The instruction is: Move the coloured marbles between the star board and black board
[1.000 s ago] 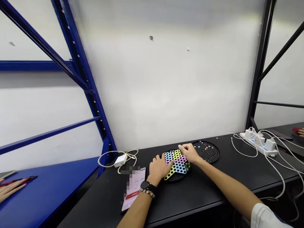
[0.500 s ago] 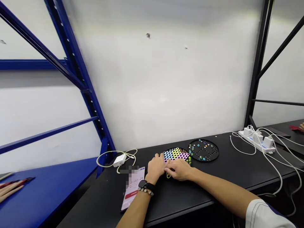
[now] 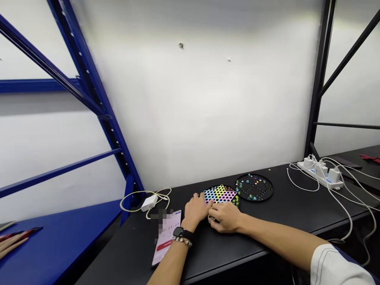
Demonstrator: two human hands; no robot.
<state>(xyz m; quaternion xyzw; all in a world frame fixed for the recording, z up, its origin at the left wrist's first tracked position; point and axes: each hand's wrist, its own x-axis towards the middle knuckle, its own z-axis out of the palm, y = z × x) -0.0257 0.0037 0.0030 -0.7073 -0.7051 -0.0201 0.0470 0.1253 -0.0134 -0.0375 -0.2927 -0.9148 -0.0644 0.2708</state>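
A star-patterned Chinese checkers board (image 3: 220, 192) in blue, yellow and pink, full of holes, sits on a round black tray with marbles (image 3: 236, 201) showing at its right side. My left hand (image 3: 196, 208) holds the board's left side, thumb toward the middle and fingers along the edge. Over the near part of the board, my right hand (image 3: 226, 217) is closed at its front edge, fingers curled and covering it. The right fingertips are partly hidden, and the two hands nearly meet. A second round black tray (image 3: 261, 196) with scattered marbles lies behind to the right.
A phone (image 3: 168, 237) showing a timer lies beside my left wrist. Behind it is a white charger (image 3: 149, 202) with a looped cable. A power strip (image 3: 322, 174) with plugs and white cables occupies the right end of the black table (image 3: 285, 221). Another person's hand (image 3: 13, 245) is at far left.
My right hand has moved from the board's far right edge to its near edge, its fingers now curled there. The left hand has stayed at the left side.
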